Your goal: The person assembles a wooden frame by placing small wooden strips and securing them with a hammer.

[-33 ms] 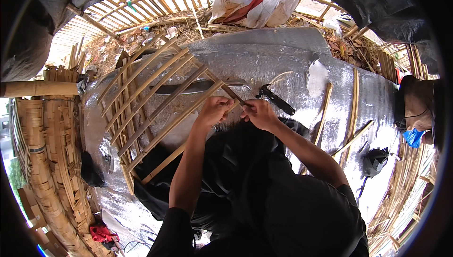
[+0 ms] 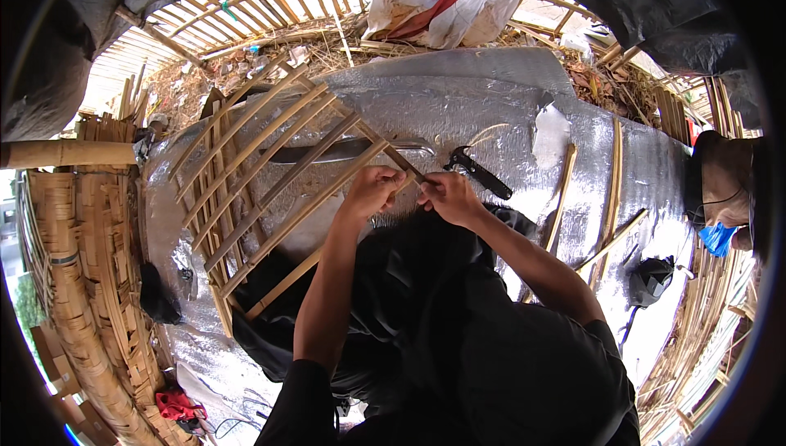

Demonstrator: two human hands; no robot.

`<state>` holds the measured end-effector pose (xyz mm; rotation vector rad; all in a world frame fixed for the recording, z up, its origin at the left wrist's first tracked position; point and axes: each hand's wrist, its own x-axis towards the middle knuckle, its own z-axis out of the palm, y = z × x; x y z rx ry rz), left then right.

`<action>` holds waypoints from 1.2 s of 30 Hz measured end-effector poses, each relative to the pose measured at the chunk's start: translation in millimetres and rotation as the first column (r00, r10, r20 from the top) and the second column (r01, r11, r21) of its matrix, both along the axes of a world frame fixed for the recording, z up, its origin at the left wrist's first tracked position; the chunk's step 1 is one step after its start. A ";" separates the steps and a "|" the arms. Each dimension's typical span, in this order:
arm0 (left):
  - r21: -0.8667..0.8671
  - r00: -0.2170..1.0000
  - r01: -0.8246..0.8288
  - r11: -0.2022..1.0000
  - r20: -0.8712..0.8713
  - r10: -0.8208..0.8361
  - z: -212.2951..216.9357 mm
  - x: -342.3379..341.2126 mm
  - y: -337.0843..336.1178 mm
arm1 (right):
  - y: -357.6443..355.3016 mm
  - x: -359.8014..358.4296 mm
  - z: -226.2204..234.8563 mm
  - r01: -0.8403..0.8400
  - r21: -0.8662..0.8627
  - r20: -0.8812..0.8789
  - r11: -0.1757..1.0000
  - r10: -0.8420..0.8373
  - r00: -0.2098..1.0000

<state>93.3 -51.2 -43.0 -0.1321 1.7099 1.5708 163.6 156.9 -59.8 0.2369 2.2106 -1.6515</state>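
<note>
Both hands are working right at the near corner of a bamboo lattice frame [image 2: 270,167] that lies flat on a silver foil-faced mat [image 2: 491,102] spread over the ground. The left hand [image 2: 372,192] is clenched around the end of one of the long slats, and the right hand [image 2: 446,199] is closed just beside it, pinching what looks like a thin strip or tie at the same joint, too small to make out properly. So the frame fans out up and to the person's left from the hands, long slats running diagonally from lower left toward upper right, with the cross pieces under them. The left hand is the one actually on the slat; the right is touching the joint from the other side.

Just past the right hand there's a black-handled tool [image 2: 479,172] lying on the mat, and a long knife blade [image 2: 352,149] shows through the lattice. Loose bamboo strips [image 2: 565,192] lie on the mat off to the right, well apart from the hands.

Package-wise: a crumpled white sack with a red patch [image 2: 442,4] sits at the far edge of the mat, top centre. There's a red thing [image 2: 176,405] at the lower left by a stack of bamboo bundles [image 2: 90,282]. Another person [image 2: 725,192] sits at the right edge with something blue below their face.
</note>
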 end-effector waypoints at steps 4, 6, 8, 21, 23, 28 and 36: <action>-0.010 0.999 -0.017 1.000 -0.030 0.017 0.3 -3.1 -0.7 | -3.0 2.4 6.3 -0.018 0.031 -0.006 0.999 0.018 1.000; -0.043 1.000 -0.008 0.999 -0.029 0.006 1.5 -3.1 1.5 | -4.6 5.6 0.3 -0.014 0.049 -0.002 0.999 0.014 1.000; -0.041 1.000 -0.019 0.999 -0.017 0.018 4.2 -2.3 2.8 | -5.8 4.8 1.6 -0.018 0.067 -0.013 0.998 0.019 1.000; -0.037 0.990 -0.140 0.990 0.026 0.141 23.7 -0.8 9.2 | -9.2 6.5 7.2 -0.031 0.067 0.042 0.997 0.029 0.999; -0.066 0.990 -0.133 0.989 0.033 0.136 22.8 -4.7 9.8 | -9.8 7.1 8.0 -0.033 0.070 0.036 0.997 0.031 0.999; 0.001 0.989 -0.034 0.999 0.141 0.034 2.9 -10.7 -2.8 | -7.4 6.5 -2.1 -0.029 0.064 -0.062 0.998 0.033 0.998; -0.037 0.997 -0.005 0.999 0.076 0.008 5.3 0.8 5.6 | -9.4 7.9 -2.5 0.005 0.053 -0.009 0.999 -0.005 1.000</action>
